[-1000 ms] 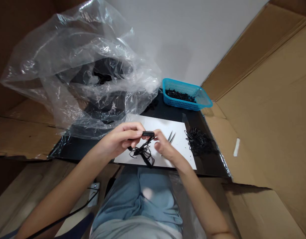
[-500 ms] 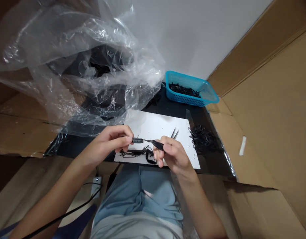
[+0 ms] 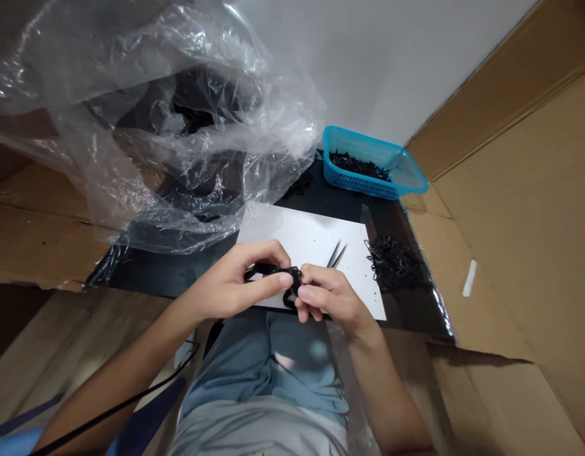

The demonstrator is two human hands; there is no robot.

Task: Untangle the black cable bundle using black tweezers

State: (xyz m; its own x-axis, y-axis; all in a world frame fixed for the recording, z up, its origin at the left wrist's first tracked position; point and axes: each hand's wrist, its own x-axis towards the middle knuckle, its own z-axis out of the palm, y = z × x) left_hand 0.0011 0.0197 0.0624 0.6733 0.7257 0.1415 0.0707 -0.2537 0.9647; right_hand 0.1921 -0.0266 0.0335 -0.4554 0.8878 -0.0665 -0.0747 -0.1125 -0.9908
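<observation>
Drawn together since before, both hands pinch what looks like a black cord bundle.

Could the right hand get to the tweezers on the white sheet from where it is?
Probably yes. The tweezers lie bare on the white sheet, just beyond the right hand, with nothing between. But both it and the left hand grip a small black piece, so it must let go first.
</observation>
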